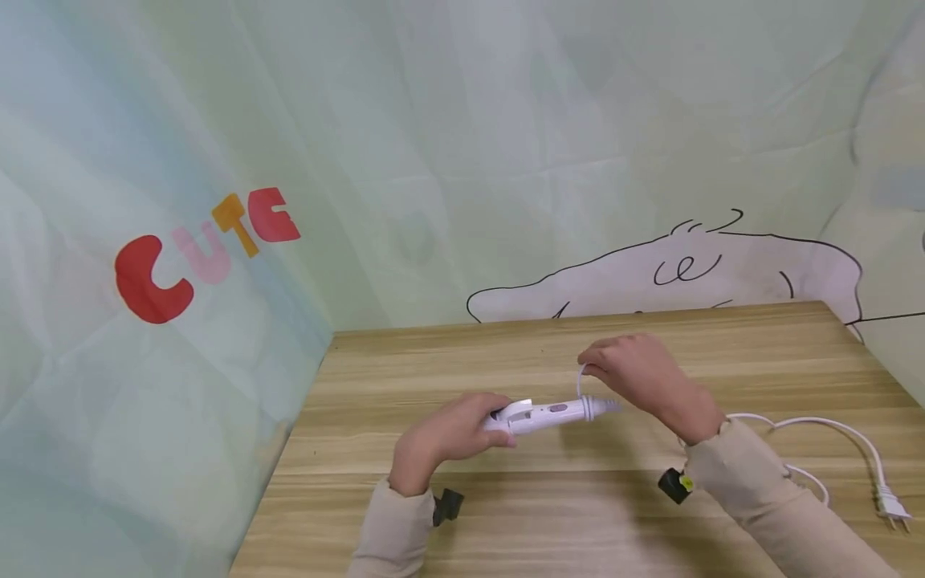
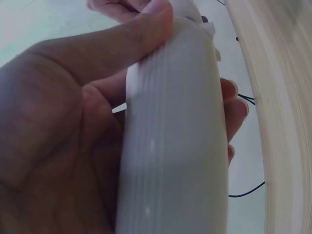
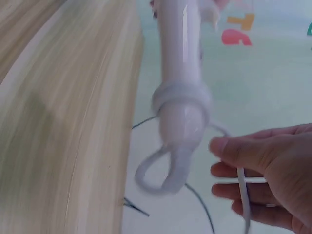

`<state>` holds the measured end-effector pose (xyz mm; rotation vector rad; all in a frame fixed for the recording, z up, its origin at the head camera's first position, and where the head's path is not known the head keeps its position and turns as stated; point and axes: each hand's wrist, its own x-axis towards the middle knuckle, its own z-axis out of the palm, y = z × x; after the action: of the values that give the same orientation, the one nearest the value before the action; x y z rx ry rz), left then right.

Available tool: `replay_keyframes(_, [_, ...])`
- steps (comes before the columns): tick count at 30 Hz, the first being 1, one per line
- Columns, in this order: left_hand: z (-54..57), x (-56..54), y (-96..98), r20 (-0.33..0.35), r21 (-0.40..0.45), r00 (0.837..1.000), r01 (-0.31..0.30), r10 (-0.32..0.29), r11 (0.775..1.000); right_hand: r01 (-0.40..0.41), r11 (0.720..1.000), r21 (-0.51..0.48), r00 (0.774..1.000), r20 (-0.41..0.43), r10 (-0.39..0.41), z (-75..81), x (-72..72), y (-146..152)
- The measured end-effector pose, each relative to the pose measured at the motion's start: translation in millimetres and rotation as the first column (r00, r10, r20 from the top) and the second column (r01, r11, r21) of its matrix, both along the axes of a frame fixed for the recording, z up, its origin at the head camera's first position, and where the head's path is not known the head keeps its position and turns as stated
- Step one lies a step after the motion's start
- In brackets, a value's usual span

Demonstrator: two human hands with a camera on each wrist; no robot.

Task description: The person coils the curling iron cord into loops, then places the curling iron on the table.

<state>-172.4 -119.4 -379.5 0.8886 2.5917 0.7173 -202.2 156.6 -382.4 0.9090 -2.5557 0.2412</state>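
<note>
A white curling iron [image 1: 552, 415] is held above the table, lying nearly level. My left hand [image 1: 462, 425] grips it at its left end, near the raised lever; in the left wrist view the thumb lies along the ridged white body [image 2: 175, 131]. My right hand [image 1: 639, 377] is just beyond the other end and pinches the white power cord [image 1: 580, 381]. In the right wrist view the cord circles the handle [image 3: 180, 100] and passes between thumb and fingers. A small cord loop [image 3: 141, 175] shows at the handle's tip.
The cord's far part curves over the wooden table [image 1: 549, 514] to a two-pin plug [image 1: 893, 506] at the right. Behind stands a pale printed cloth [image 1: 433, 160]. Black wrist-worn pieces [image 1: 675, 486] show beside both sleeves.
</note>
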Motion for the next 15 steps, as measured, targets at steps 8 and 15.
replay_keyframes(8, [-0.2,-5.2,-0.8,-0.004,-0.027,0.997,-0.077,0.077,0.997,0.076,0.997,-0.009,0.997,0.014,-0.076,6.8,24.3,-19])
replay_keyframes(15, [1.5,-10.4,-5.0,0.008,-0.021,0.994,-0.108,0.108,0.994,0.219,0.958,-0.184,0.937,0.315,-0.153,-0.7,42.6,-33])
